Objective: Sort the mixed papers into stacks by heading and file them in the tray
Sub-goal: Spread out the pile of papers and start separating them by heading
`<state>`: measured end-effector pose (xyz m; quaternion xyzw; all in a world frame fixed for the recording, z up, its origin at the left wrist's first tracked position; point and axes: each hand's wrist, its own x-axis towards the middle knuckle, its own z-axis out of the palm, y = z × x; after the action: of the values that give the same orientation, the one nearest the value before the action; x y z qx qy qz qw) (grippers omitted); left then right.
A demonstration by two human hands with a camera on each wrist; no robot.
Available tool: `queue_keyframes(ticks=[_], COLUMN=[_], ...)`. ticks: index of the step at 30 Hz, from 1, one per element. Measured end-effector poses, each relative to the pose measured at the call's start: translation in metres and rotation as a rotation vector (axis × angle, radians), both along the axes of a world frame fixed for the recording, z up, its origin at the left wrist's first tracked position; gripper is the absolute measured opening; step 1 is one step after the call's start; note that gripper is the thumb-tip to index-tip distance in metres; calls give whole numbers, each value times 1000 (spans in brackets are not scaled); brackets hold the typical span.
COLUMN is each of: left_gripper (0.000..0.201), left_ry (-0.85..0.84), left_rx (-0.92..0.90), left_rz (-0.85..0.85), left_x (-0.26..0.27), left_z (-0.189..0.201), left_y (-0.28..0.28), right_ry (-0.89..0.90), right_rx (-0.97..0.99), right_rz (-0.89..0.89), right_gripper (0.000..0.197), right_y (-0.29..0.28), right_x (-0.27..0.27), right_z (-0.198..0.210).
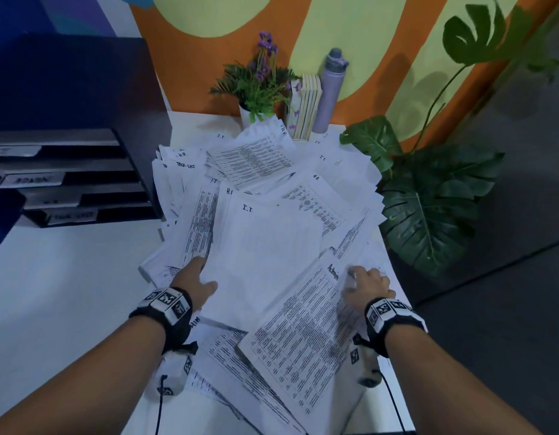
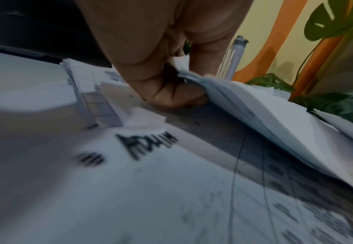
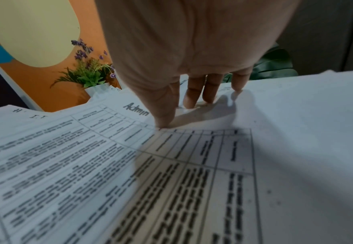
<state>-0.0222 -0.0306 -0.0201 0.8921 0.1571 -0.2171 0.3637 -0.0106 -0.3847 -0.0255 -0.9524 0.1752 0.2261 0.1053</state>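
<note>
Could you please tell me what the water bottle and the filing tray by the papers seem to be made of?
The water bottle looks like matte lilac-coated metal or plastic with a grey plastic lid; its dull, even sheen leaves that open. The filing tray seems to be dark, smooth plastic or coated metal, with paper labels on its shelves.

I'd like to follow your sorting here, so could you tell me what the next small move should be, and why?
Probably lift the I.T. bundle clear of the pile. The left hand already has its fingers curled under that bundle's edge, and the right hand presses straight fingers on the Admin sheet beside it, which should keep that sheet from dragging along.
</note>
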Motion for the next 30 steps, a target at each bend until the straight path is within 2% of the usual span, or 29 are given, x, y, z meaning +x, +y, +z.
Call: queue_keyframes(ticks=[4, 7, 9, 12, 15, 17, 20, 24, 26, 28, 30], left_gripper=[58, 61, 60, 57, 58, 44, 65, 50, 49, 50, 49], left_ry=[-3, 10, 29, 81, 125, 123, 79, 1, 0, -5, -7], left_rx=[-111, -157, -165, -228, -340, -395, -370, -260, -267, -269, -274], left_rz=[-8, -46, -56, -66, -61, -14, 20, -28, 0, 28, 37], left_x=[-28, -55, -71, -90, -99, -100, -94, -89, -90, -97, -105], left_z=[-2, -4, -8, -14, -11, -5, -4, 2, 2, 0, -1], left_y=[15, 20, 28, 43, 49, 45, 33, 25, 33, 45, 55], right_ry=[26, 26, 25, 43, -13, -75, -171, -338, -444, -402, -239], right_rx=[-11, -35, 89, 365, 465, 505, 576, 521, 347, 158, 126], right_rz=[58, 154, 165, 135, 169, 185, 208, 219, 121, -94, -257], right_gripper=[58, 33, 19, 28, 26, 15, 23, 24, 29, 45, 61], right_y=[11, 23, 30, 39, 50, 62, 92, 112, 95, 71, 54], right_x=[-12, -25, -30, -30, -21, -10, 6, 30, 45, 51, 49], right_z=[-2, -3, 2, 23, 47, 55, 56, 48, 36, 26, 20])
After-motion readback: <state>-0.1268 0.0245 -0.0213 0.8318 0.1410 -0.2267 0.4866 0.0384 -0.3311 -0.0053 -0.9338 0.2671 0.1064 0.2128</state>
